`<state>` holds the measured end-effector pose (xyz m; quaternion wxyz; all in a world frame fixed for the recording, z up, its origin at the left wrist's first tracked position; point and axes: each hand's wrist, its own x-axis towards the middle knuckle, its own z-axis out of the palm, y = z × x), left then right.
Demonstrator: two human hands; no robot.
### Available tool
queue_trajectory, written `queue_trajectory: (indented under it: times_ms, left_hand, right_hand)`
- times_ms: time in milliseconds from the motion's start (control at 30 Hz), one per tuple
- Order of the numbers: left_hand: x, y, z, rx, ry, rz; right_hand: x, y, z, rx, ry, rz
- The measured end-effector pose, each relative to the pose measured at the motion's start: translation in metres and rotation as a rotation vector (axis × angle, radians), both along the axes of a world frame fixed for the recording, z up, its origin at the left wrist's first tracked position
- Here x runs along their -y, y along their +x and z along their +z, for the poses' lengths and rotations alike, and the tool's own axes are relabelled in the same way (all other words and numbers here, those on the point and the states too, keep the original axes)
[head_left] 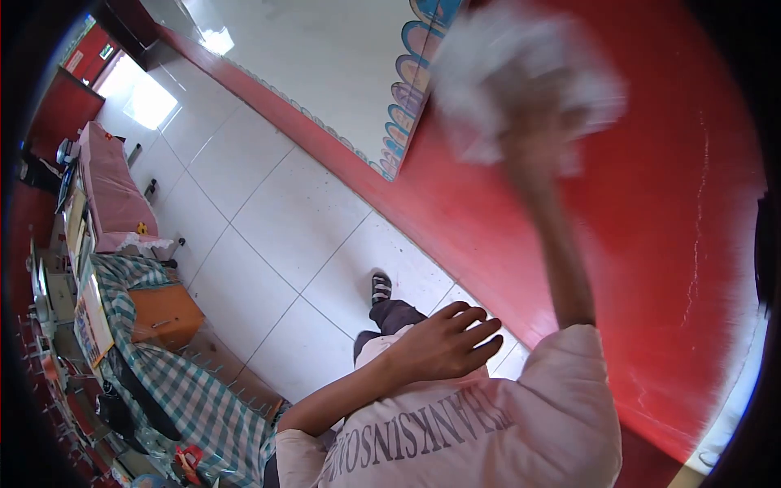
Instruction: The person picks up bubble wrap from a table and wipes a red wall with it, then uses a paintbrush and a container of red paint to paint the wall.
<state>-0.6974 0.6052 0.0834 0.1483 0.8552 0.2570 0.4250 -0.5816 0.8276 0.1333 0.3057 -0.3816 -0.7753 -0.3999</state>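
My right hand (533, 122) is raised to the red wall (651, 220) and smeared by motion. It holds a crumpled white cloth (468, 77) that spreads out around the fingers, over the wall. Whether the cloth presses flat on the wall I cannot make out. In front of my chest is my left hand (451, 342), with its fingers slightly bent and apart and nothing in it. A whiteboard (325, 73) with a colourful scalloped paper border (399, 122) is on the wall beside the cloth.
White floor tiles (268, 236) run along the wall, and my sandalled foot (381, 287) stands on them. To the left are a table with a green checked cloth (203, 398), an orange-brown box (167, 315) and a pink-covered table (118, 187). Bright light enters at a doorway (122, 77).
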Motion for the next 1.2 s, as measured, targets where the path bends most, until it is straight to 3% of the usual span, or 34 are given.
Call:
queue_trajectory:
  times_ms: [67,100,167,200,267,333,400,467,500,567,633,700,733,767,833,900,933,967,1000,1033,1100,1133,1200]
  left_hand:
    - [0.003,-0.017,-0.003,-0.048,-0.058,0.003]
    - [0.006,-0.022,-0.004,-0.046,-0.088,0.008]
    - [0.015,-0.031,-0.004,-0.093,-0.118,0.001]
    - [0.019,-0.035,-0.005,-0.121,-0.123,-0.004]
    - [0.028,-0.047,-0.012,-0.108,-0.178,0.018]
    - [0.038,-0.063,-0.021,-0.086,-0.241,0.032]
    - [0.046,-0.079,-0.038,-0.085,-0.31,0.034]
    - [0.057,-0.094,-0.048,-0.092,-0.359,0.052]
    - [0.066,-0.101,-0.056,-0.082,-0.398,0.068]
    - [0.086,-0.116,-0.066,-0.105,-0.428,0.092]
    - [0.109,-0.131,-0.066,-0.149,-0.45,0.11]
    - [0.137,-0.148,-0.059,-0.161,-0.457,0.133]
    - [0.149,-0.157,-0.056,-0.163,-0.451,0.147]
    - [0.163,-0.168,-0.052,-0.15,-0.457,0.185]
    - [0.193,-0.19,-0.05,-0.11,-0.507,0.238]
    - [0.217,-0.211,-0.058,-0.066,-0.545,0.299]
    - [0.228,-0.22,-0.065,-0.069,-0.563,0.323]
    - [0.237,-0.226,-0.071,-0.039,-0.564,0.348]
    - [0.242,-0.23,-0.078,-0.012,-0.559,0.376]
    - [0.247,-0.232,-0.092,0.042,-0.576,0.406]
    - [0.253,-0.229,-0.129,0.085,-0.572,0.41]
    - [0.255,-0.222,-0.138,0.026,-0.535,0.437]
    - [0.258,-0.203,-0.151,-0.008,-0.452,0.331]
  right_hand:
    - [0.012,0.001,-0.149,0.179,-0.513,0.15]
    - [0.009,0.024,-0.256,0.231,-0.681,0.274]
    - [0.053,0.091,-0.399,-0.052,-1.272,0.121]
    - [0.088,0.146,-0.451,0.321,-1.016,0.081]
    - [0.145,0.175,-0.348,0.064,-1.418,-0.146]
    - [0.165,0.254,-0.355,0.109,-1.287,0.091]
    - [0.168,0.217,-0.203,0.504,-1.526,0.019]
    - [0.175,0.175,-0.078,0.158,-1.239,0.052]
    - [0.183,0.17,-0.027,-0.025,-0.974,0.09]
    - [0.188,0.175,0.083,0.114,-0.232,-0.134]
    - [0.173,0.225,0.108,-0.032,0.23,-0.226]
    - [0.151,0.22,0.073,-0.19,0.391,-0.447]
    - [0.149,0.204,0.025,-0.206,0.434,-0.654]
    - [0.156,0.195,-0.019,-0.279,0.293,-0.577]
    - [0.168,0.234,-0.186,-0.392,-0.12,-0.336]
    - [0.236,0.218,-0.368,-0.387,-0.8,-0.448]
    - [0.288,0.192,-0.457,-0.239,-1.189,-0.49]
    - [0.342,0.124,-0.467,-0.069,-1.385,-0.452]
    - [0.39,0.085,-0.456,-0.372,-1.687,-0.271]
    - [0.434,0.011,-0.392,-0.615,-1.719,-0.402]
    - [0.479,-0.065,-0.37,-0.82,-1.52,-0.132]
    - [0.49,-0.099,-0.322,-0.762,-1.46,-0.037]
    - [0.505,-0.144,-0.248,-0.917,-1.571,0.067]
